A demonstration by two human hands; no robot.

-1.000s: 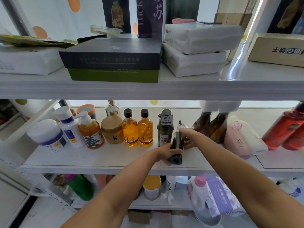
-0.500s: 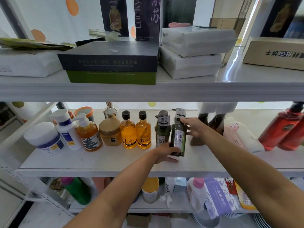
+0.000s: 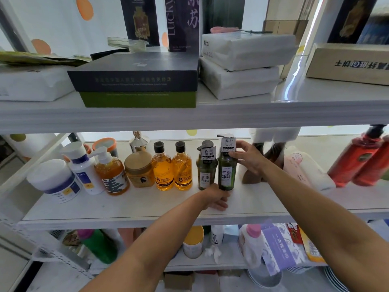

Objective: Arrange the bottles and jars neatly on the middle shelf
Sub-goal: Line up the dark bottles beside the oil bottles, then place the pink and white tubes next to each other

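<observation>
The green bottle [image 3: 226, 165] is held standing straight up, pump on top, by the left hand [image 3: 214, 197] and the right hand [image 3: 248, 157]

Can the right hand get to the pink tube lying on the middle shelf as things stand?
Probably yes. The right hand is by the green bottle, and the pink tube lies just right of it, nothing in front.

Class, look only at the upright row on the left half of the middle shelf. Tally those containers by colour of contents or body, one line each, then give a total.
White: 2 — tub, pump bottle
Amber or orange: 3 — pump bottle, two black-capped bottles
Tan: 1 — jar
Dark green: 2 — bottles
Total: 8
</observation>
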